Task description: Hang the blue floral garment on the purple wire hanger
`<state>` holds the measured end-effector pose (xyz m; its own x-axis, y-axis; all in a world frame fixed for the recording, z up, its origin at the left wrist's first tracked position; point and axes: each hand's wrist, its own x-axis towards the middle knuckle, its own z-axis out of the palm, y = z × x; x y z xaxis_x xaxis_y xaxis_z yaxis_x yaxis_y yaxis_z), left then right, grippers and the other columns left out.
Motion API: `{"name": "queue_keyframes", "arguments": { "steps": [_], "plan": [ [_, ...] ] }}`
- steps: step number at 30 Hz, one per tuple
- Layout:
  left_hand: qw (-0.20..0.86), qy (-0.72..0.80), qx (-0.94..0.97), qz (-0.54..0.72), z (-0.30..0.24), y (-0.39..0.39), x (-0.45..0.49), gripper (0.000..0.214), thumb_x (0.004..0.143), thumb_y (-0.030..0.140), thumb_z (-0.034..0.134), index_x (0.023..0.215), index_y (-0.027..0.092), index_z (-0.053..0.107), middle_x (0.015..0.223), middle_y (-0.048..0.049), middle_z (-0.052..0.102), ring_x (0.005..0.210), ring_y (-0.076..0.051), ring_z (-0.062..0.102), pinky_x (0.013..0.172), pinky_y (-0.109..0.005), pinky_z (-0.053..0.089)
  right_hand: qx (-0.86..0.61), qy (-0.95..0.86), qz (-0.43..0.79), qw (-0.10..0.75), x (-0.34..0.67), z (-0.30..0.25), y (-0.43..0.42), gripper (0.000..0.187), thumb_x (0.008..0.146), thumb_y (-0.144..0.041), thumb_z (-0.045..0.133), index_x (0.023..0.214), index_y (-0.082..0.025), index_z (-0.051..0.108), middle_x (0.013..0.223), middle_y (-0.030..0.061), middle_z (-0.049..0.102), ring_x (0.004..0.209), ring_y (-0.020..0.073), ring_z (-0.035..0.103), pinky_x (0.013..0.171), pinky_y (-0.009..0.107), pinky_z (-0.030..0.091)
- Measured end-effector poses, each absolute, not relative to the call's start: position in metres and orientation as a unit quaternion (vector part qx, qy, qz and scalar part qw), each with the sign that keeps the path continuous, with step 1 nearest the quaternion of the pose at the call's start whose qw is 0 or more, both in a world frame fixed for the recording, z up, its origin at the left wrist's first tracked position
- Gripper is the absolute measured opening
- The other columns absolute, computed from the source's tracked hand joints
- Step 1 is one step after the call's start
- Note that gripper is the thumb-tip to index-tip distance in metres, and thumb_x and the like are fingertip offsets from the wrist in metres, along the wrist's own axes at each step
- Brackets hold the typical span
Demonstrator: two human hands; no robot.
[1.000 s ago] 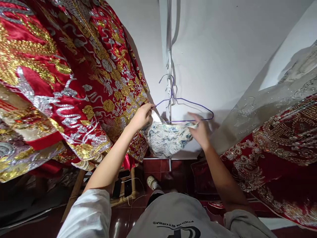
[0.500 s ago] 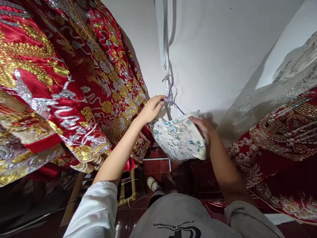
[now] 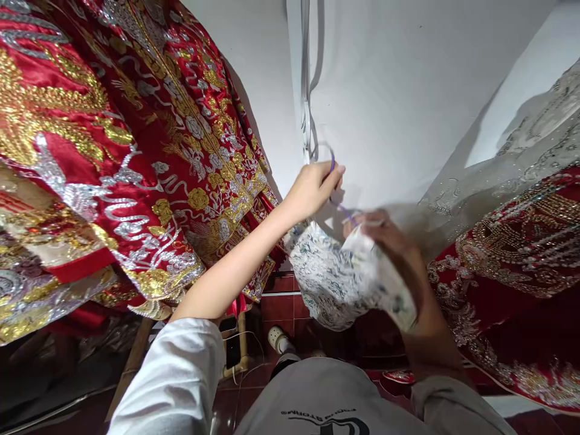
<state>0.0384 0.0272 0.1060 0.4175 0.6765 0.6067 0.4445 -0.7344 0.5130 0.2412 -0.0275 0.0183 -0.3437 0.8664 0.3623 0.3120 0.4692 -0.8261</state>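
Note:
My left hand (image 3: 313, 186) is closed round the neck of a thin purple wire hanger (image 3: 333, 163), up against the white wall. A pale cloth with a blue-green pattern (image 3: 338, 279) hangs from the hanger and bunches below my hands. My right hand (image 3: 388, 240) is blurred by motion and grips the upper right edge of that cloth, just below and right of the left hand. Most of the hanger's wire is hidden behind my hands and the cloth.
A red robe with gold and silver embroidery (image 3: 113, 145) hangs at the left. Another red beaded garment (image 3: 512, 272) and a sheer sequinned one (image 3: 507, 169) hang at the right. A white cable strip (image 3: 306, 78) runs down the wall (image 3: 399, 90). Below is red tiled floor (image 3: 285, 302).
My left hand slid from the hanger's left end up to its neck. The hanger turned end-on, and my right hand pulled the cloth up and over it, bunching it.

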Motion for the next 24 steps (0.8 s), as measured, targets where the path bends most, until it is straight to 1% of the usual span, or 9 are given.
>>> {"name": "queue_keyframes", "arguments": {
  "steps": [2, 3, 6, 9, 12, 14, 16, 20, 24],
  "plan": [
    [0.196, 0.324, 0.854, 0.357, 0.098, 0.010, 0.034, 0.046, 0.106, 0.036, 0.039, 0.069, 0.019, 0.060, 0.070, -0.0045, 0.065, 0.071, -0.016, 0.062, 0.077, -0.033, 0.051, -0.316, -0.781, 0.419, 0.339, 0.235, 0.020, -0.025, 0.034, 0.089, -0.054, 0.062, 0.089, -0.022, 0.072, 0.088, 0.0070, 0.071, 0.083, 0.0236, 0.068, 0.076, 0.040, 0.057],
    [0.237, 0.310, 0.863, 0.321, 0.093, 0.004, 0.029, 0.047, 0.106, 0.039, 0.037, 0.069, 0.019, 0.061, 0.072, -0.0051, 0.066, 0.071, -0.016, 0.063, 0.077, -0.033, 0.052, -0.294, -0.781, 0.440, 0.332, 0.230, 0.020, -0.021, 0.034, 0.090, -0.054, 0.063, 0.095, -0.021, 0.072, 0.092, 0.0074, 0.071, 0.087, 0.0235, 0.068, 0.081, 0.040, 0.056],
    [0.338, 0.259, 0.863, 0.271, 0.083, -0.004, 0.013, 0.050, 0.104, 0.046, 0.036, 0.069, 0.021, 0.061, 0.075, -0.0069, 0.068, 0.072, -0.018, 0.064, 0.075, -0.035, 0.056, -0.292, -0.761, 0.405, 0.413, 0.208, 0.016, -0.008, 0.044, 0.088, -0.053, 0.068, 0.120, -0.024, 0.064, 0.117, 0.0090, 0.067, 0.112, 0.0251, 0.063, 0.099, 0.042, 0.051],
    [0.330, 0.281, 0.846, 0.310, 0.084, -0.002, -0.004, 0.053, 0.102, 0.048, 0.036, 0.059, 0.022, 0.051, 0.071, -0.0086, 0.066, 0.071, -0.020, 0.065, 0.072, -0.039, 0.057, -0.245, -0.795, 0.376, 0.410, 0.180, 0.011, 0.004, 0.044, 0.090, -0.056, 0.064, 0.121, -0.025, 0.062, 0.124, 0.0092, 0.064, 0.124, 0.0272, 0.057, 0.107, 0.042, 0.046],
    [0.299, 0.340, 0.828, 0.331, 0.094, 0.001, -0.022, 0.053, 0.101, 0.048, 0.039, 0.055, 0.023, 0.046, 0.071, -0.0103, 0.065, 0.075, -0.023, 0.066, 0.072, -0.041, 0.058, -0.225, -0.798, 0.369, 0.419, 0.155, 0.009, 0.013, 0.040, 0.093, -0.060, 0.055, 0.102, -0.023, 0.066, 0.108, 0.0076, 0.067, 0.110, 0.0250, 0.062, 0.098, 0.037, 0.048],
    [0.286, 0.355, 0.821, 0.343, 0.102, 0.001, -0.034, 0.050, 0.099, 0.050, 0.044, 0.057, 0.022, 0.049, 0.074, -0.0109, 0.066, 0.080, -0.024, 0.067, 0.074, -0.041, 0.059, -0.242, -0.782, 0.356, 0.451, 0.142, 0.012, 0.020, 0.042, 0.091, -0.063, 0.055, 0.090, -0.022, 0.065, 0.094, 0.0053, 0.067, 0.093, 0.0217, 0.062, 0.086, 0.033, 0.049],
    [0.271, 0.356, 0.816, 0.365, 0.110, 0.001, -0.046, 0.047, 0.099, 0.052, 0.047, 0.066, 0.020, 0.056, 0.079, -0.0109, 0.068, 0.084, -0.024, 0.068, 0.078, -0.041, 0.059, -0.262, -0.773, 0.330, 0.474, 0.133, 0.018, 0.030, 0.046, 0.089, -0.066, 0.057, 0.077, -0.022, 0.060, 0.076, 0.0018, 0.059, 0.075, 0.0175, 0.055, 0.071, 0.030, 0.045],
    [0.245, 0.384, 0.793, 0.404, 0.121, 0.002, -0.069, 0.038, 0.100, 0.050, 0.048, 0.103, 0.017, 0.068, 0.093, -0.0112, 0.071, 0.090, -0.022, 0.069, 0.079, -0.037, 0.060, -0.301, -0.779, 0.271, 0.478, 0.127, 0.045, 0.058, 0.058, 0.085, -0.069, 0.062, 0.056, -0.022, 0.044, 0.056, -0.0042, 0.035, 0.055, 0.0113, 0.033, 0.054, 0.027, 0.026],
    [0.205, 0.420, 0.806, 0.362, 0.119, 0.005, -0.085, 0.043, 0.097, 0.043, 0.057, 0.131, 0.017, 0.061, 0.107, -0.0121, 0.072, 0.095, -0.022, 0.069, 0.083, -0.037, 0.058, -0.354, -0.765, 0.231, 0.487, 0.139, 0.076, 0.087, 0.065, 0.084, -0.071, 0.063, 0.051, -0.023, 0.035, 0.052, -0.0059, 0.024, 0.052, 0.0096, 0.025, 0.053, 0.028, 0.018]
  ]
}}
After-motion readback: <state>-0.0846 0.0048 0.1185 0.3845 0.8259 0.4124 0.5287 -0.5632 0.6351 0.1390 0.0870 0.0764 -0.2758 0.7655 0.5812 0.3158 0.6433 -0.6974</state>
